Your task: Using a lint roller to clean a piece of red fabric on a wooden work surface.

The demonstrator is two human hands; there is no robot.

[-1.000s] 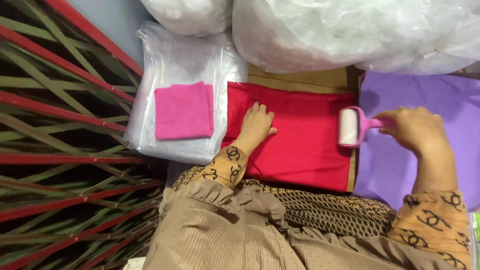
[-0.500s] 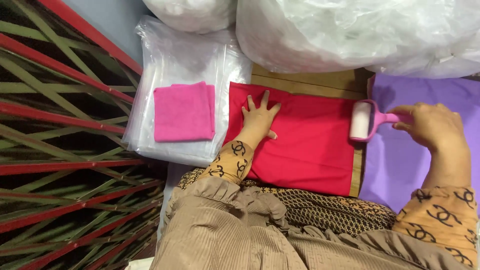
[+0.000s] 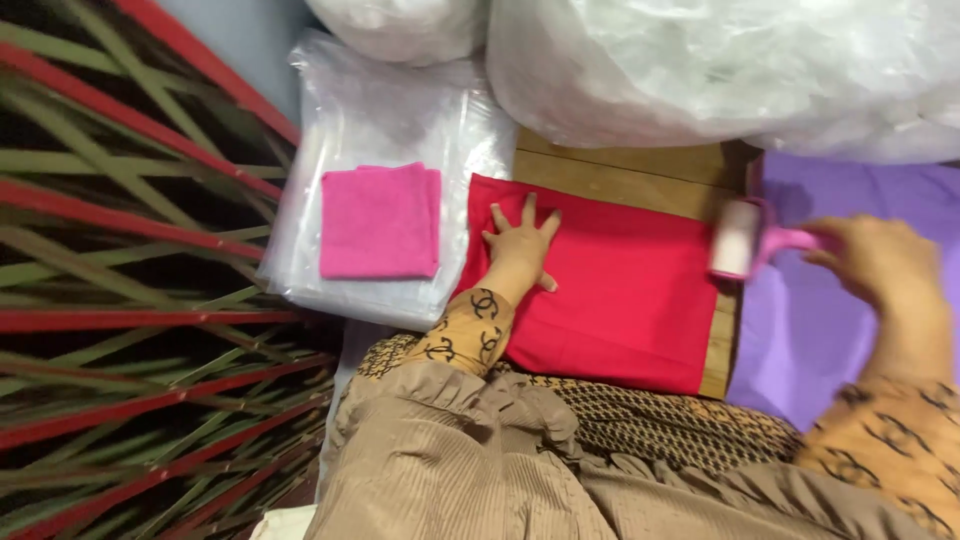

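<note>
A red cloth [image 3: 620, 290] lies flat on a wooden board [image 3: 640, 170]. My left hand [image 3: 520, 245] presses palm-down on its left part, fingers spread. My right hand [image 3: 880, 265] grips the pink handle of a lint roller [image 3: 740, 238], whose white roll sits at the red cloth's right edge. A folded pink cloth [image 3: 380, 220] rests on a stack of clear plastic bags [image 3: 390, 130] to the left.
A purple cloth [image 3: 840, 330] lies under my right hand. Large white plastic sacks [image 3: 720, 70] crowd the far side. A mat with red and green stripes [image 3: 140, 300] covers the left. My brown patterned clothing fills the near edge.
My right hand has drawn the lint roller rightward, from over the red cloth to its right edge. My left hand has flattened and spread its fingers on the cloth.
</note>
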